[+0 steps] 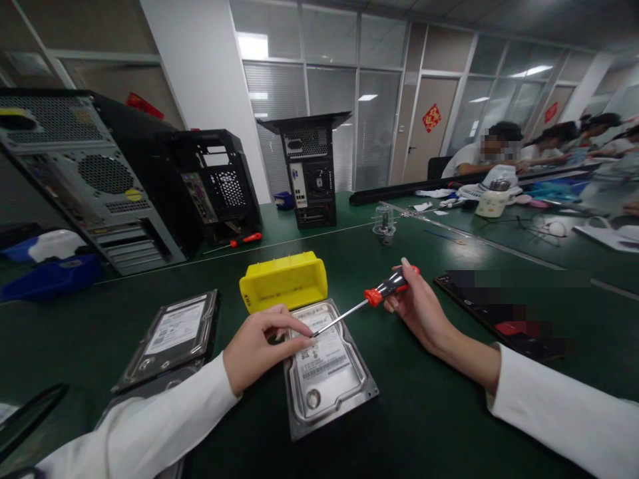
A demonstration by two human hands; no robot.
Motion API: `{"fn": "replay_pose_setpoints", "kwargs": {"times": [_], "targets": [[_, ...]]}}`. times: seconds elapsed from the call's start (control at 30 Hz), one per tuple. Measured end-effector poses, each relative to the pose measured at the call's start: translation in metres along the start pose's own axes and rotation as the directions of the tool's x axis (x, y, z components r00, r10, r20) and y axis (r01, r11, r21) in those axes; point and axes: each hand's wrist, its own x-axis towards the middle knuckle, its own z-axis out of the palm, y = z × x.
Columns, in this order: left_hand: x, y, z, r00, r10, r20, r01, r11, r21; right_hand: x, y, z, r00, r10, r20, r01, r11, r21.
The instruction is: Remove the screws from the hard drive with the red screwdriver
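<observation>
The right hand (422, 309) is closed around the red-and-black handle of a slim steel-shafted screwdriver (369, 297), whose tip meets the label of a silver metal hard drive (327, 369) lying flat on the green table (429, 412) at six o'clock. The left hand (257, 346), fingers curled, pinches at the tip, holding nothing else. A yellow plastic bin (283, 281) touches the drive at twelve o'clock. Another hard drive (172, 336) lies at nine o'clock.

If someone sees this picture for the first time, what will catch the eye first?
Probably the bright yellow tray at the centre of the green table. Just in front of it lies a hard drive; the left hand rests on it while the right hand holds a red-and-black screwdriver, tip on the drive.
</observation>
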Motion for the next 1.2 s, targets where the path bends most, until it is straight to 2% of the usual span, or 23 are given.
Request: {"fn": "replay_pose_setpoints", "kwargs": {"times": [0.33, 0.57, 0.93, 1.2], "targets": [[0.001, -0.008, 0.003, 1.0, -0.011, -0.018, 0.011, 1.0, -0.011, 0.001, 0.001, -0.001, 1.0, -0.009, -0.017, 0.009, 1.0, -0.021], [0.002, -0.013, 0.002, 0.989, 0.071, -0.131, -0.06, 0.995, 0.086, 0.003, -0.001, -0.004, 0.999, -0.04, -0.031, 0.038, 0.997, -0.062], [0.005, -0.026, 0.003, 0.986, 0.125, -0.107, -0.113, 0.988, 0.107, 0.003, -0.004, -0.006, 0.998, -0.049, -0.045, 0.044, 0.995, -0.092], [0.006, -0.028, 0.002, 0.996, 0.061, -0.072, -0.059, 0.998, 0.032, 0.002, -0.004, -0.005, 0.998, -0.039, -0.055, 0.032, 0.994, -0.107]]}}
